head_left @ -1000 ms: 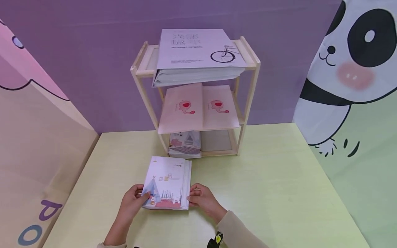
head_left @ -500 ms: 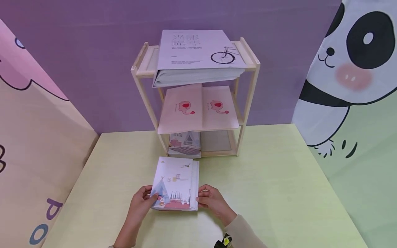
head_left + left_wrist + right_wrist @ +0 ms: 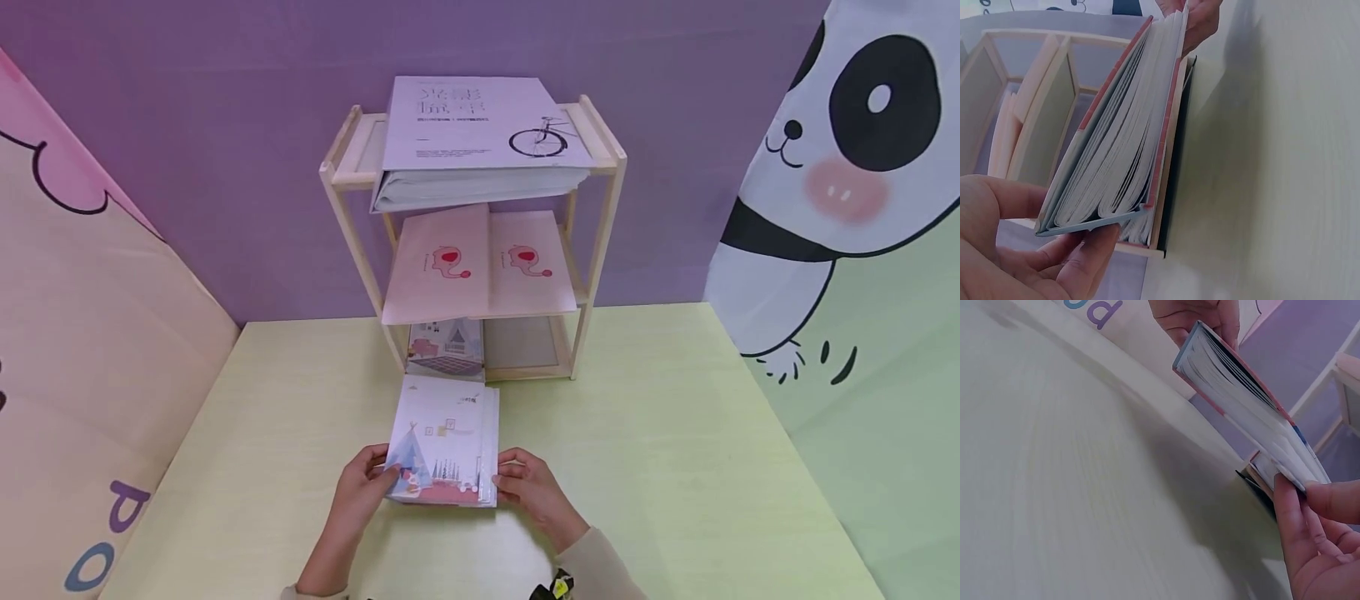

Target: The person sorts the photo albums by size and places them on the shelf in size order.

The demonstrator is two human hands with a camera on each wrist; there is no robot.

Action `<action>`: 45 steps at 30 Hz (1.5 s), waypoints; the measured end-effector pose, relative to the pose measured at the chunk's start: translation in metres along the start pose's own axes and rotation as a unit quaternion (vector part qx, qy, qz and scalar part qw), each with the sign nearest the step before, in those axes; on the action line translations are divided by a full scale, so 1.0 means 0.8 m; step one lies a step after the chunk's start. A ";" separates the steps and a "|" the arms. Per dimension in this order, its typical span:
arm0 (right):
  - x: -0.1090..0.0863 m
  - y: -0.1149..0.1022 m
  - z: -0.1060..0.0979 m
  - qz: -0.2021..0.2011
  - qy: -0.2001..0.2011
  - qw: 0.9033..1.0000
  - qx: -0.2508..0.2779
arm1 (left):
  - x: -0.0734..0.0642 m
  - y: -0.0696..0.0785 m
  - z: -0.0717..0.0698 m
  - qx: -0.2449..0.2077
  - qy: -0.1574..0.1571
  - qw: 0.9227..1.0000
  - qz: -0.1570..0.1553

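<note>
A white photo album or thick book (image 3: 442,442) with a blue tent and pink pattern on its cover is held flat between both hands, raised off the table as seen in the wrist views. My left hand (image 3: 366,487) grips its left edge, thumb on the cover and fingers beneath. On the right edge, my right hand (image 3: 536,492) pinches the cover between thumb and fingers. In the left wrist view the thick pages fan a little between the covers. Just beyond its far edge, a similar book (image 3: 446,348) lies on the left of the bottom shelf.
A three-tier wooden rack (image 3: 600,250) stands against the purple wall. On its top lies a large thick book (image 3: 480,125) with a bicycle picture. Two pink booklets (image 3: 442,267) with elephant drawings overlap on the middle tier. The pale table (image 3: 675,467) extends around the rack.
Both hands have carried the book to the right in the head view and slightly toward the rack, bringing it in line with the book on the bottom shelf. The grip looks unchanged.
</note>
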State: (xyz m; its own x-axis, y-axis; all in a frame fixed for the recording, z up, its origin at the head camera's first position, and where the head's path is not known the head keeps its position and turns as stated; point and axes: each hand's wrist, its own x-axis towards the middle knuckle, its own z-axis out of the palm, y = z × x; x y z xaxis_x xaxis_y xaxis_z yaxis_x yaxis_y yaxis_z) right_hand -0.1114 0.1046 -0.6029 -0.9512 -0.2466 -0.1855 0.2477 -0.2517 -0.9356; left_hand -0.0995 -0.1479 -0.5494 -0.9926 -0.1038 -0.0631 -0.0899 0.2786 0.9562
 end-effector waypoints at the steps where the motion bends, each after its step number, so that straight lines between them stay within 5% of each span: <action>1: -0.001 -0.001 -0.001 0.000 0.003 1.000 0.000 | -0.001 0.002 0.002 0.000 0.000 1.000 0.001; 33: -0.005 -0.028 -0.052 -0.045 0.084 0.995 0.025 | 0.031 0.028 0.067 -0.024 -0.017 0.999 0.044; 45: 0.007 -0.049 -0.059 -0.052 0.102 0.993 0.015 | 0.044 0.042 0.076 -0.022 -0.013 0.998 0.058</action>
State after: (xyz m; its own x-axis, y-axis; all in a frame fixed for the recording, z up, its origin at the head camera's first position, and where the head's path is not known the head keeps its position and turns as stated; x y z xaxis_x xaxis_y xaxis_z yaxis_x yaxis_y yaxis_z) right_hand -0.1354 0.1570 -0.5816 -0.9886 -0.0233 -0.1487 0.1489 -0.2946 -0.9439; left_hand -0.1425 -0.0844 -0.5367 -0.9980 -0.0477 0.0413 0.0283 0.2452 0.9691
